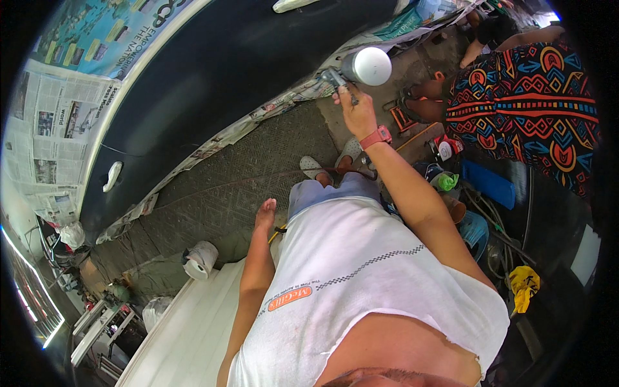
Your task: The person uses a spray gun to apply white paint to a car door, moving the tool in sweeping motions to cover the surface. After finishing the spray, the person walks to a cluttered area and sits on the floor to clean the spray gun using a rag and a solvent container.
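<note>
My right hand, with a red watch on its wrist, is wrapped round the grip of a spray gun. The gun's round cup with a white lid sits beyond my fingers. Its nozzle end points left toward a glossy dark car body panel, with a gap between them. My left hand hangs low at my left side, away from the panel. It is empty, its fingers loosely stretched out. A thin dark hose runs across in front of my legs.
Newspaper sheets mask the panel's surroundings. A white bucket stands at left beside a pale ridged surface. At right, a person in patterned clothing bends near a blue bin, tangled hoses and a yellow cloth.
</note>
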